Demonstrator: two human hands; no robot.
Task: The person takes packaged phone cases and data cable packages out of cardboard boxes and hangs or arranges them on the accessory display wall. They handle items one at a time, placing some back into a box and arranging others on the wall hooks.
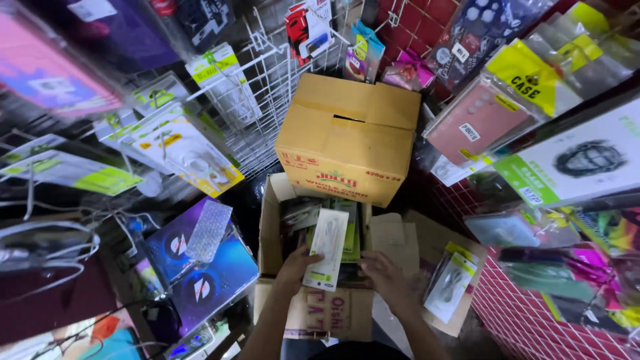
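While the left hand [293, 265] pinches the white packet [327, 249] upright, long axis running away, the right hand [385, 275] rests loosely curled just beside it in the open box [269, 220].

A closed cardboard box [347, 137] stands upright behind the open carton. A white wire rack [267, 87] to its left carries hanging cable packets [190, 150]. A blue and purple box [200, 263] sits low on the left. Phone cases in clear sleeves [480, 120] hang on the right, above red tiles [527, 313].
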